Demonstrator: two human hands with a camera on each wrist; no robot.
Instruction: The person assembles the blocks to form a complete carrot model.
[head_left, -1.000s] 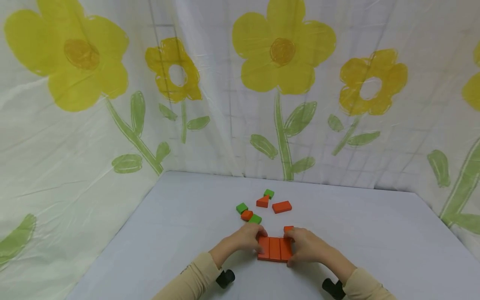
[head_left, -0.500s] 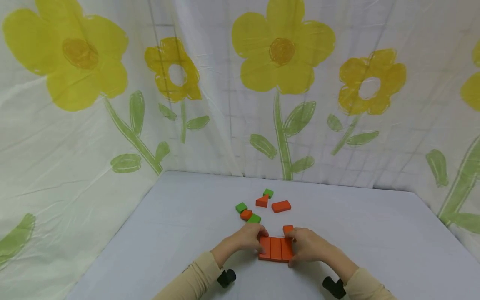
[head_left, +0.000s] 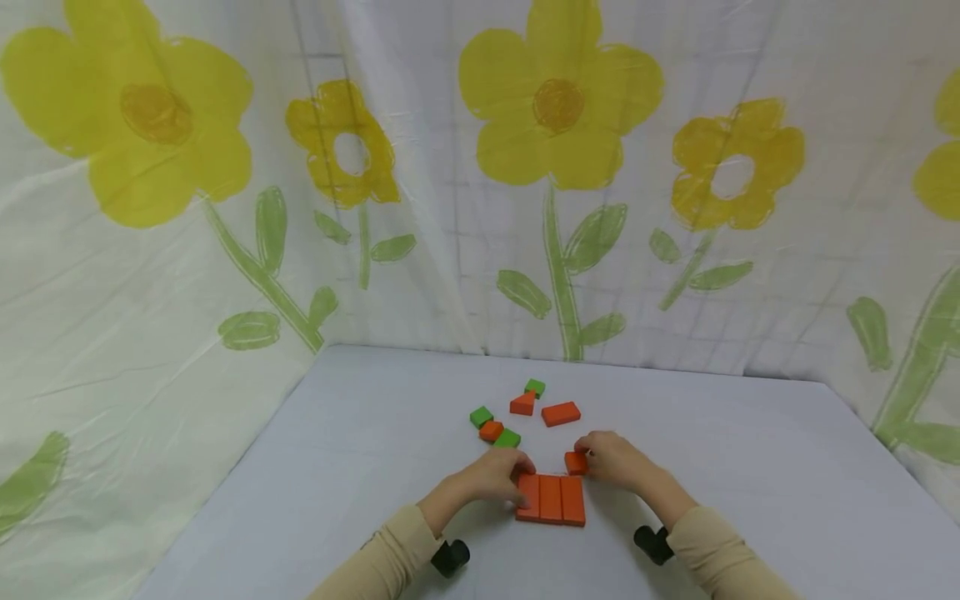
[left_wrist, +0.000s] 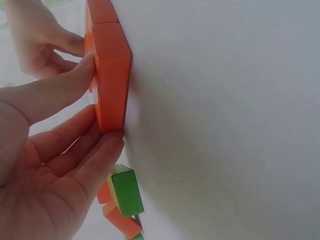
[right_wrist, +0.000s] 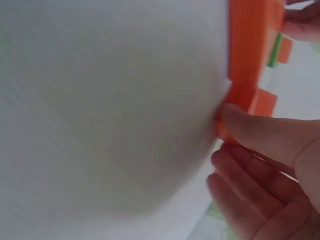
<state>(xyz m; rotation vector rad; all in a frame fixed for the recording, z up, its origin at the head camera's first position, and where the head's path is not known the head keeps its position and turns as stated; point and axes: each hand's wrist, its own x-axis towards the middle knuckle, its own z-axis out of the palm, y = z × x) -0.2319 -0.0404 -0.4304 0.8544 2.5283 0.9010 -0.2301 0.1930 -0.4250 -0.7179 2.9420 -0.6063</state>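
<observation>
Three flat orange-red blocks lie side by side on the table, forming a rectangle; the middle block (head_left: 551,498) shows fully in the head view. My left hand (head_left: 493,479) holds the left end of the row, thumb against the left block (left_wrist: 113,75) and fingertips at its far end. Just beyond the row's far right corner is a small orange block (head_left: 576,463). My right hand (head_left: 617,460) pinches this small block at its right side. In the right wrist view, the thumb lies against the small block (right_wrist: 229,131), partly covering it.
Farther back lie a loose orange rectangular block (head_left: 561,414), an orange triangular block (head_left: 522,404) and a green block (head_left: 535,387). Two more green blocks, one at the left (head_left: 482,417), flank a small orange block (head_left: 491,431). A flowered curtain (head_left: 420,317) hangs behind the white table (head_left: 675,433).
My right hand has left the right end of the row and moved away from me to the small orange block. The left hand stays on the row.
</observation>
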